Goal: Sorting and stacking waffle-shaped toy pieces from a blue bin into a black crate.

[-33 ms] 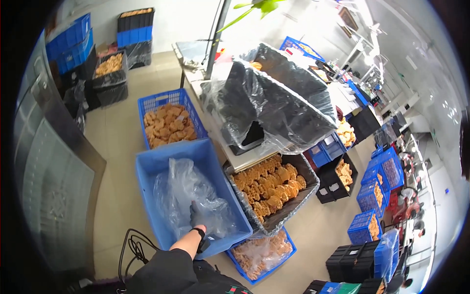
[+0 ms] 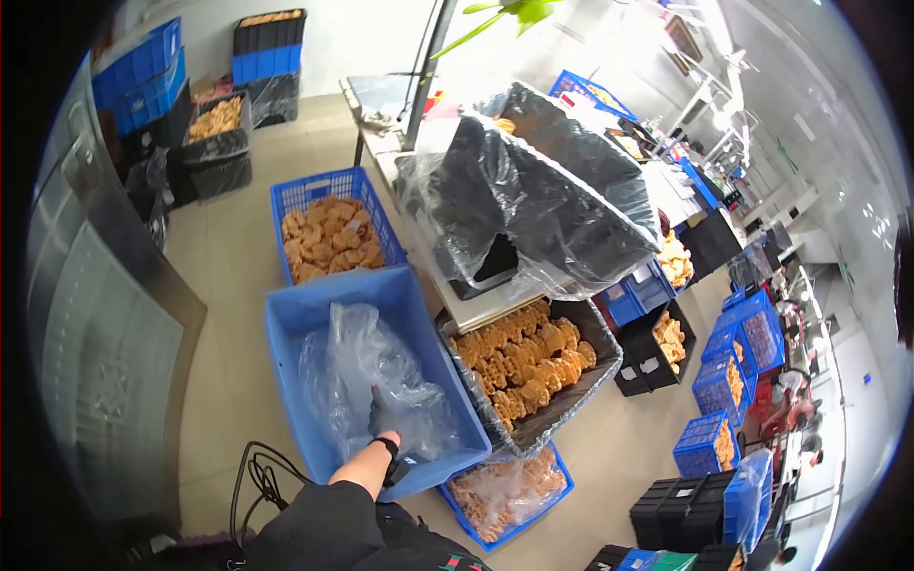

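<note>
A light blue plastic tub (image 2: 295, 371) stands in front of me with a crumpled clear plastic bag (image 2: 357, 352) inside it. My left hand (image 2: 384, 417), in a grey glove with a black band at the wrist, reaches over the near rim and rests on the bag. Its thumb stands out from the hand; the other fingers look stretched beneath or against the plastic and are partly hidden. Below that wrist, at the near rim, a dark gloved shape (image 2: 394, 474) shows, apparently my right hand; its fingers cannot be made out.
A bag-lined crate (image 2: 605, 366) of stacked golden-brown pieces stands to the right, beside a table (image 2: 486, 309) bearing lined black crates (image 2: 562, 209). Blue baskets of pieces sit behind (image 2: 392, 224) and at the near right (image 2: 562, 490). A black cable (image 2: 252, 476) coils at the left.
</note>
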Demonstrator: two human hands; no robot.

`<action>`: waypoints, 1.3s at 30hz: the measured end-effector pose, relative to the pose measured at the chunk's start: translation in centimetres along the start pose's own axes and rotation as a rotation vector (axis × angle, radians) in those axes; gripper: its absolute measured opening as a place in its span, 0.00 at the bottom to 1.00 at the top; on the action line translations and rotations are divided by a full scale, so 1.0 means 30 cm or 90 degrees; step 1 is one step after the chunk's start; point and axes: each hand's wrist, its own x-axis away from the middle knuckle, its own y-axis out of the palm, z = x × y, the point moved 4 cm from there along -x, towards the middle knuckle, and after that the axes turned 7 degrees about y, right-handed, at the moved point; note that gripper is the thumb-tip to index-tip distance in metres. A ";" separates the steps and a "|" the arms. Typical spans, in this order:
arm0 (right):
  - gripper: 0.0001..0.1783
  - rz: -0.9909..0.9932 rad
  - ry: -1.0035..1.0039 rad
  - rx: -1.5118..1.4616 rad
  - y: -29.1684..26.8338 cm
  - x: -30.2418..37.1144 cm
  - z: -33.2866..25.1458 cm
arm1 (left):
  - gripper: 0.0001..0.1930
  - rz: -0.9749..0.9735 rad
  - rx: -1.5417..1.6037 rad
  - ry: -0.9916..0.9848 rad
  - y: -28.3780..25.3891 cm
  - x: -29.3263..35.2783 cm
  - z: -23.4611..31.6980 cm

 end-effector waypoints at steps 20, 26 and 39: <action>0.22 -0.118 -0.089 -0.046 -0.262 0.106 -0.051 | 0.50 -0.074 -0.325 0.320 -0.068 -0.142 0.110; 0.18 -0.570 0.035 -0.545 -0.206 0.164 -0.070 | 0.28 -0.361 -0.566 0.310 0.107 -0.237 -0.253; 0.29 -0.286 -0.243 -0.728 -0.732 -0.246 -0.665 | 0.12 -0.687 0.244 0.535 -0.399 0.270 0.597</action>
